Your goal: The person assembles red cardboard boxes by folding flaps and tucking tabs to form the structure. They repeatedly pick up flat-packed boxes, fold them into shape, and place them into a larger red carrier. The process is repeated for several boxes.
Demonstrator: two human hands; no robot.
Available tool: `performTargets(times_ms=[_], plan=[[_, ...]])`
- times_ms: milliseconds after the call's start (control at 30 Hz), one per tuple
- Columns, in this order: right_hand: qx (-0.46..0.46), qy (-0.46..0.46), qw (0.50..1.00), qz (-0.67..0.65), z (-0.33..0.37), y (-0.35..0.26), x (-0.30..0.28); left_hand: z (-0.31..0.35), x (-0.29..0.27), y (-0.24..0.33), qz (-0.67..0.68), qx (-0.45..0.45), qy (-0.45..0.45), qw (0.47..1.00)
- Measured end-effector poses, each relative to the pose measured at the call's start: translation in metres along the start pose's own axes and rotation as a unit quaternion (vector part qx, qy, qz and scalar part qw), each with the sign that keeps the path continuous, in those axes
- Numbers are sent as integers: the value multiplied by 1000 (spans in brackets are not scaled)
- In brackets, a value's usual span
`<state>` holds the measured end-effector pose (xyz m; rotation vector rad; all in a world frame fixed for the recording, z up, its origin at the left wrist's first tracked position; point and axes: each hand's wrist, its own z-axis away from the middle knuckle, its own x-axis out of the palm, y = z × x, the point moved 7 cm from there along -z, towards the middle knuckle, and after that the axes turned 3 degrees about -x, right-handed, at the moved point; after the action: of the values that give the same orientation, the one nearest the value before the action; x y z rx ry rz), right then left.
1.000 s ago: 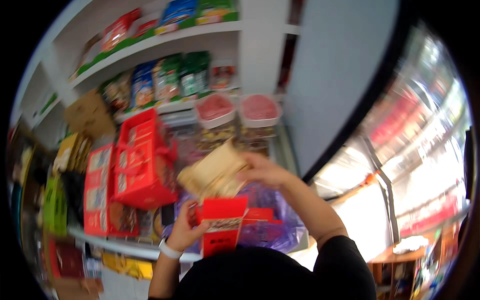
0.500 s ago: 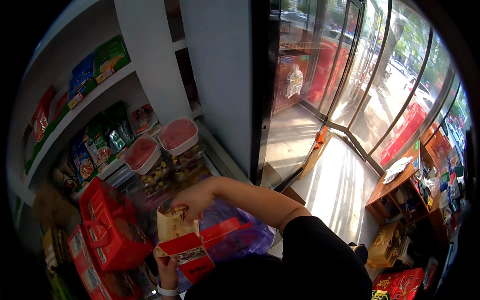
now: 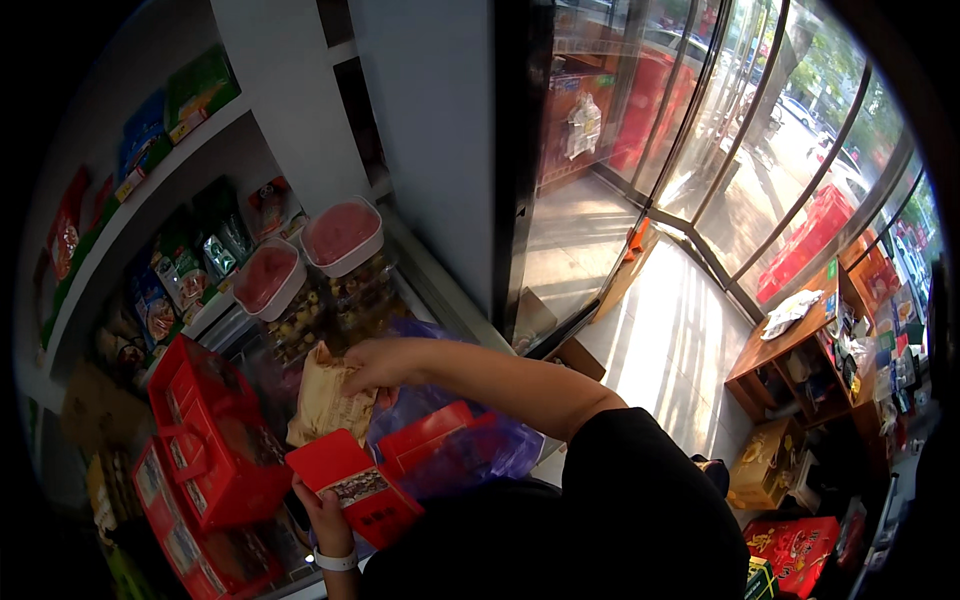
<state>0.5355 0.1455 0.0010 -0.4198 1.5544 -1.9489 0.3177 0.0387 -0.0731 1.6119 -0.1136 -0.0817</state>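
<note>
My right hand point(image 3: 378, 366) is closed on the upper end of a cream-coloured paper packet point(image 3: 325, 405) with faint printing. The packet is beside the open end of a red cardboard box point(image 3: 352, 492), which has a picture band across it. My left hand point(image 3: 326, 520), with a white band at the wrist, grips the box from its left side. A red flap or second red piece point(image 3: 425, 440) lies to the right, against a crumpled purple plastic bag point(image 3: 490, 455). Whether the packet's lower end touches the box is hard to see.
Red gift boxes with handles point(image 3: 205, 445) stand at the left. Beyond my hands are two white tubs with pink tops point(image 3: 342, 235) on clear food containers. Shelves of packets point(image 3: 180, 265) rise at the left. A glass door and a wooden cabinet point(image 3: 800, 385) are at the right.
My right hand has moved up and left with the packet, which now sits farther from the box's open end. My left hand still holds the box. The view has shifted slightly.
</note>
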Motion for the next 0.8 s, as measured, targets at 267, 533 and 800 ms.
performTargets(times_ms=[267, 533, 800], plan=[[-52, -107, 992, 50, 17, -9, 11, -6, 31, 17, 71, -44, -60, 995], [-42, -157, 956, 243, 0, -30, 18, -1, 32, 13, 120, -47, -76, 989], [-130, -229, 933, 247, -4, -11, 47, -1, 44, 14, 94, -27, -94, 991]])
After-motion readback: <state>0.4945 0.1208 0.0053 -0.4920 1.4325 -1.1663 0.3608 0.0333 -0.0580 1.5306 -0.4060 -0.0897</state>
